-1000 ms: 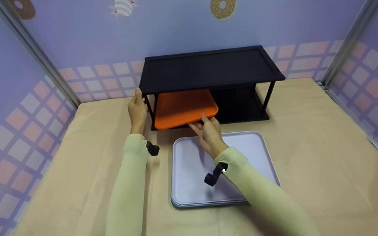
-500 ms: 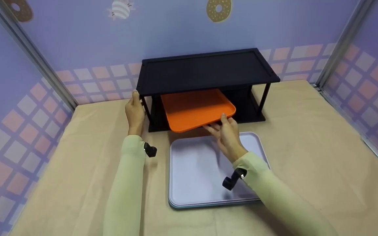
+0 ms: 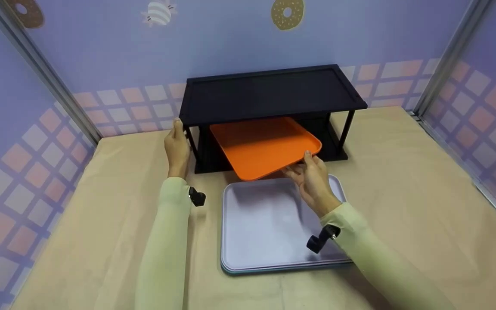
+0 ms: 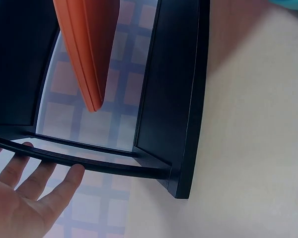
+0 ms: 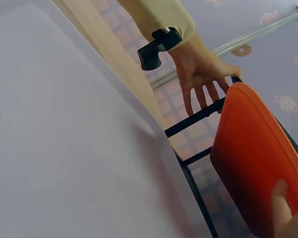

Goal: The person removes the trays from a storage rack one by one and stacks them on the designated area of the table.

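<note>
In the head view my right hand pinches the near right corner of an orange tray, thumb on top and fingers beneath. The tray slants partly out of the black two-tier rack, its far part hidden under the top shelf. My left hand holds the rack's front left corner, thumb up at the top shelf. In the left wrist view, that hand's fingertips lie against the corner post. Below the orange tray, a pale lilac tray tops a stack on the table.
A bluish-green tray edge shows at the bottom of the stack. The table carries a beige cloth. A patterned purple wall stands close behind the rack, with side panels left and right.
My right hand has drawn the orange tray rightward and toward me, so its front corner reaches further out of the rack. The left hand stays at the rack's corner.
</note>
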Tool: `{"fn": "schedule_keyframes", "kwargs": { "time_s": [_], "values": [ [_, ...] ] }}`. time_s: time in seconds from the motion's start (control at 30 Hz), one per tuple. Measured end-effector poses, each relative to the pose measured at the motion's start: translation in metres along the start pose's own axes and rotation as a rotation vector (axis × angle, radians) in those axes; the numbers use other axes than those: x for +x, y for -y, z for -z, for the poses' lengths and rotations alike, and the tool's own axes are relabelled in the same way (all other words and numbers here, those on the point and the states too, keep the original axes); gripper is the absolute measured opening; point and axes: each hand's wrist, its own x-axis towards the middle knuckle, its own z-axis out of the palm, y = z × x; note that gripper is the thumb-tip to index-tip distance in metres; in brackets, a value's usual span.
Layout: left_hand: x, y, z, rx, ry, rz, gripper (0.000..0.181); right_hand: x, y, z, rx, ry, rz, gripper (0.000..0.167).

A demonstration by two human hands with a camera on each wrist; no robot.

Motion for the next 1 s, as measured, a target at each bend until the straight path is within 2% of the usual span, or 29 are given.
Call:
{"fn": "schedule_keyframes", "kwargs": {
  "time_s": [0.17,0.4,0.67,1.0],
  "values": [
    [-0.002,-0.002,0.001,0.013,0.005,0.021,0.065,-0.002,0.004,0.010,-0.037,0.022,0.009,0.045],
    [-0.002,-0.001,0.001,0.026,-0.015,0.009,0.063,-0.002,0.011,0.022,-0.055,0.028,0.014,0.045],
    [0.000,-0.001,0.000,0.029,-0.031,0.005,0.060,-0.007,0.023,0.037,-0.069,0.043,0.014,0.034],
    [0.001,-0.002,-0.001,0.004,-0.019,-0.001,0.054,-0.017,0.037,0.055,-0.087,0.088,0.019,0.042]
  ]
}}
